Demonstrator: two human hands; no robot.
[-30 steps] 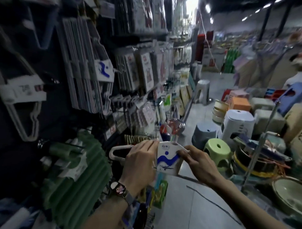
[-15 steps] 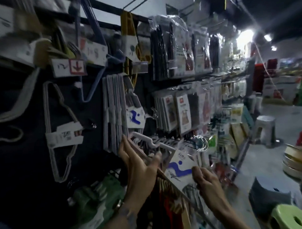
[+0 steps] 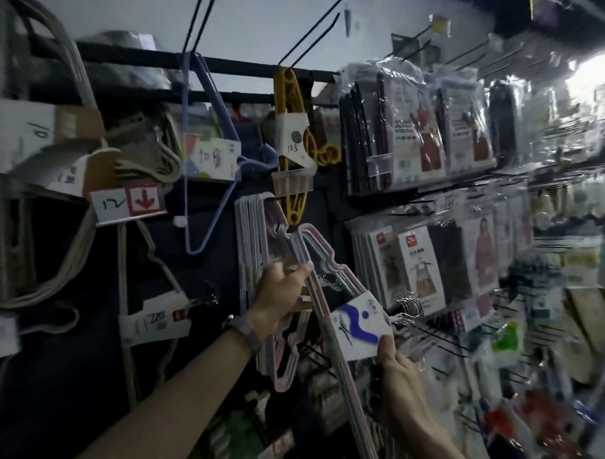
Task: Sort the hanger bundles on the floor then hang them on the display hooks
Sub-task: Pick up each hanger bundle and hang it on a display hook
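Left fingers (image 3: 301, 269): curled round the long bars of the hanger bundle (image 3: 321, 295) near its upper end, gripping it.
Right fingers (image 3: 384, 345): closed on the lower edge of the bundle's white card (image 3: 357, 325), thumb in front, the rest hidden behind it.
Left hand (image 3: 280, 297): raised at the display wall, a watch (image 3: 242, 330) on its wrist.
Right hand (image 3: 397, 373): lower and to the right, just under the card.
Hanger bundle: held in the air between both hands, tilted, its top towards the wall and its bars running down to the bottom edge of the view; its metal hooks (image 3: 408, 303) pointed right.
Card: white with a blue wave mark.
Hung bundle (image 3: 250, 248): pale pink hangers on the wall, just behind the left hand.
Above: a yellow hanger (image 3: 292, 102) and a lilac hanger (image 3: 210, 88) hung from the top rail.
Right: bagged packets (image 3: 417, 130) in rows on hooks.
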